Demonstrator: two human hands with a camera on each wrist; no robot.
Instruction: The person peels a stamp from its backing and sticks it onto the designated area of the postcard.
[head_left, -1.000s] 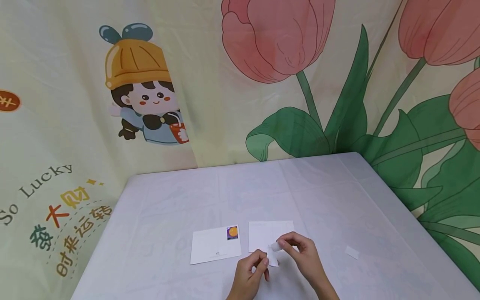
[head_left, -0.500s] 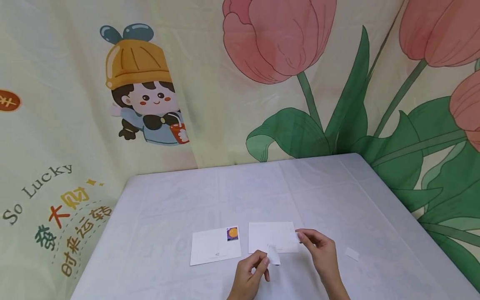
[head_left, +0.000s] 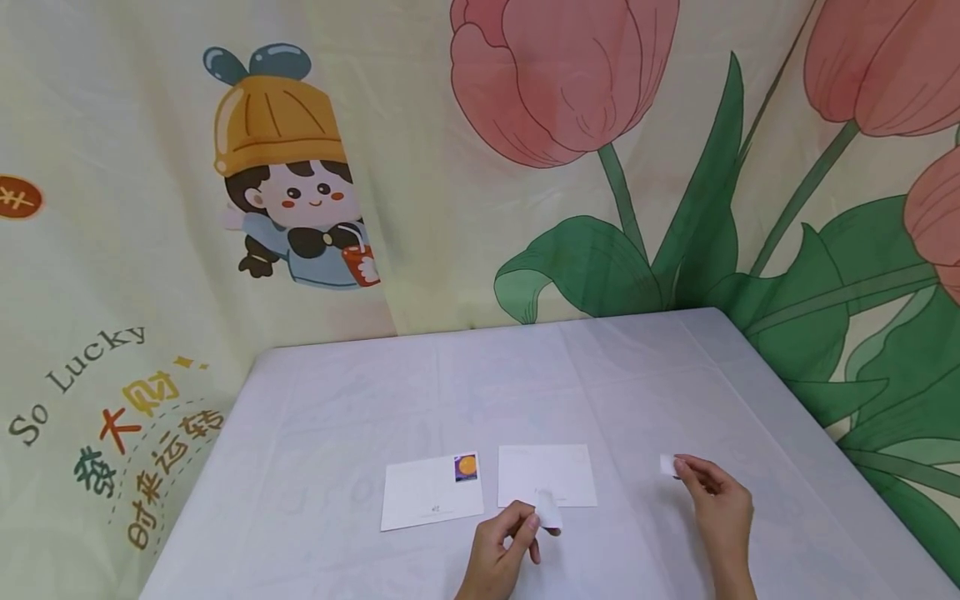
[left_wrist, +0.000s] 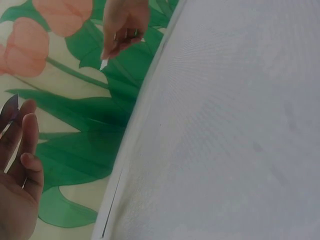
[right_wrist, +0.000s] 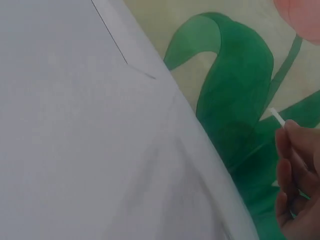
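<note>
My left hand (head_left: 498, 542) pinches a small stamp (head_left: 548, 508) between thumb and fingers, its white back toward the head camera. A dark purple side of the stamp (left_wrist: 14, 107) shows in the left wrist view. To the right, my right hand (head_left: 720, 504) pinches a small piece of white paper (head_left: 667, 466), seen nearly edge-on in the right wrist view. A blank white card (head_left: 547, 471) lies just beyond the left hand, its lower edge partly covered by the stamp. Left of it lies another white card (head_left: 420, 496) with an orange-and-purple stamp (head_left: 466, 467) in its upper right corner.
A white cloth covers the table (head_left: 465, 383), which ends at a patterned curtain (head_left: 420, 167) with tulips and a cartoon figure. The table's right edge (head_left: 787, 392) runs beyond my right hand.
My right hand has drawn away from the left and moved right, carrying the white paper piece. The left hand stays put with the stamp. A paper scrap on the table is now hidden.
</note>
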